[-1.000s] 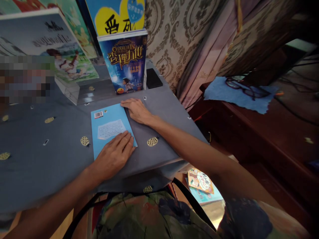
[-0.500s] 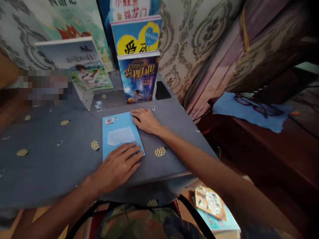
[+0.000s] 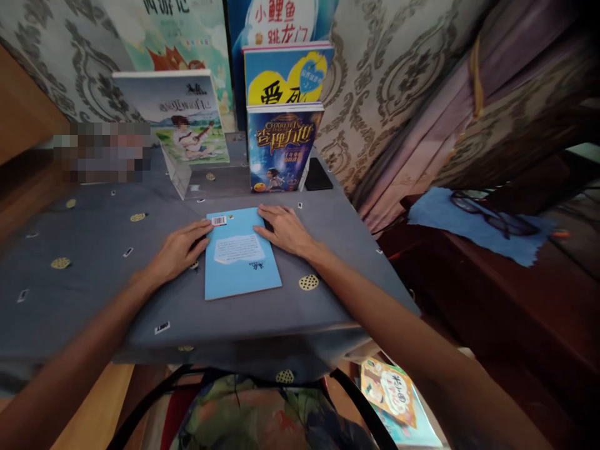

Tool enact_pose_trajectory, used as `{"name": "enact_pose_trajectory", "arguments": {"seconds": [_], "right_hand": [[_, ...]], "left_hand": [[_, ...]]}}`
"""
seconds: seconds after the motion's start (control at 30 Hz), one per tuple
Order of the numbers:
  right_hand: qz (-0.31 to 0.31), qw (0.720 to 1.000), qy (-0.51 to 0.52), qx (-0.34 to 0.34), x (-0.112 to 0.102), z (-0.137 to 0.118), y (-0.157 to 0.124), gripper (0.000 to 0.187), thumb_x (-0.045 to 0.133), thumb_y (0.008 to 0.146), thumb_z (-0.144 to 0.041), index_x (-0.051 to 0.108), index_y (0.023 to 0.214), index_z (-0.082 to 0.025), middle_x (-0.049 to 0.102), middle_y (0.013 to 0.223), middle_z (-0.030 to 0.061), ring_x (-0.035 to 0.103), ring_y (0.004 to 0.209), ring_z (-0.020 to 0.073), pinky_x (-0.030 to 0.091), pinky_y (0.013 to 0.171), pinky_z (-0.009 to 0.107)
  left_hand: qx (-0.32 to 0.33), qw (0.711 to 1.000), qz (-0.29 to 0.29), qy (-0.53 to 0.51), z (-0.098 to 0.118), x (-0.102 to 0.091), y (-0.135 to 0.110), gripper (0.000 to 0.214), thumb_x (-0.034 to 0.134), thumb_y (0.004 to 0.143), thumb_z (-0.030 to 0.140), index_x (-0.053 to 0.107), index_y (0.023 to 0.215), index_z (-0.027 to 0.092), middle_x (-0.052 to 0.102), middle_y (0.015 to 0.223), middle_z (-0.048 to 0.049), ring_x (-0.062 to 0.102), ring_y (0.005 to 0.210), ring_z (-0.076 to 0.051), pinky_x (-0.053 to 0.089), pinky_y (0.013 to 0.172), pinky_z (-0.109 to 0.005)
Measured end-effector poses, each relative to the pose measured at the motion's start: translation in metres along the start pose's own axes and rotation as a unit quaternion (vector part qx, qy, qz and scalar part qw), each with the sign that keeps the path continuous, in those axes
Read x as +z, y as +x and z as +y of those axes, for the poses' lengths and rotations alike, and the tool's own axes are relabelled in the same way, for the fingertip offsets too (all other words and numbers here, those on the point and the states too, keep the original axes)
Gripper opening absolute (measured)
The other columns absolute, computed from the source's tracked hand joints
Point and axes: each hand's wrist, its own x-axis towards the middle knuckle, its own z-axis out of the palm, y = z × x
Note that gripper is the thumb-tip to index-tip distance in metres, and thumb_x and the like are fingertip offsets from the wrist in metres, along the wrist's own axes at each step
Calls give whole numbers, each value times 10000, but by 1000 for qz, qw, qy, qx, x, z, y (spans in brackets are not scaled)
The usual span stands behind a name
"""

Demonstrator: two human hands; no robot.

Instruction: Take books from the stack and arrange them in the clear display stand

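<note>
Head camera view: a thin, light-blue rectangular paperback book (image 3: pixel 241 281) is lying back cover up on the counter (image 3: pixel 107 300), a flat top draped in grey cloth printed with yellow pineapples, and is being framed between two bare hands. Its left edge, near the far corner, is being touched by the left grip (image 3: pixel 181 249), which is showing wide, thumb set apart from the fingers. Its far right corner is being covered by the right grip (image 3: pixel 287 231), also wide, with the thumb resting over the cover's edge. Whether any page is being pinched cannot be told. Just beyond the right grip, a glossy dark-blue book with gold lettering (image 3: pixel 284 147) is being displayed upright, and a flat black rectangular object (image 3: pixel 319 175) is lying beside it.

Apparently, the book is being steadied by its far end. For this to be done well, pressure should be being shared evenly by both grips, with fingertips being laid flat so that the soft cover is not being creased. Since the near edge is being held by neither grip, swivelling should be being guarded against.
</note>
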Motion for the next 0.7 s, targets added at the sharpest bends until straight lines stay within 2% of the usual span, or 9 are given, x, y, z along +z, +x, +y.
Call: {"name": "enact_pose_trajectory", "arguments": {"seconds": [0.17, 0.3, 0.43, 0.53, 0.7], "right_hand": [[-8, 1000, -8, 9, 1, -2, 0, 466, 528, 987, -377, 569, 1390, -146, 517, 1500, 154, 481, 1379, 313, 322, 1153, 549], [-6, 1000, -9, 6, 3, 0, 1, 470, 512, 992, -385, 563, 1397, -152, 520, 1499, 151, 480, 1379, 316, 321, 1146, 560], [-4, 1000, -10, 2, 5, 2, 1, 463, 505, 994, -389, 570, 1387, -151, 526, 1496, 144, 478, 1382, 306, 325, 1142, 542], [-2, 1000, -7, 2, 5, 1, 1, 457, 500, 996, -383, 567, 1392, -164, 526, 1496, 141, 472, 1389, 300, 331, 1138, 541], [-1, 1000, -10, 10, 3, -6, -4, 442, 497, 996, -343, 576, 1379, -136, 530, 1490, 153, 484, 1379, 297, 335, 1140, 528]], "left_hand": [[52, 998, 16, -8, 31, -10, -31, 399, 422, 1029, 382, 694, 1231, 171, 684, 1307, -114, 662, 1194, -257, 542, 1049, -478], [93, 995, 21, -31, 54, -19, -64, 330, 476, 1012, 263, 674, 1270, 204, 675, 1322, -97, 664, 1194, -233, 575, 1021, -424], [133, 989, 24, -62, 69, -23, -88, 391, 508, 981, 150, 618, 1346, 235, 692, 1291, -82, 639, 1232, -223, 566, 1042, -421], [157, 985, 33, -61, 72, -24, -93, 455, 525, 965, 121, 571, 1398, 255, 703, 1270, -74, 637, 1234, -224, 568, 1037, -429], [177, 983, 28, -41, 75, -23, -87, 431, 546, 955, 128, 600, 1365, 248, 723, 1228, -69, 656, 1197, -230, 559, 1036, -449]]}}
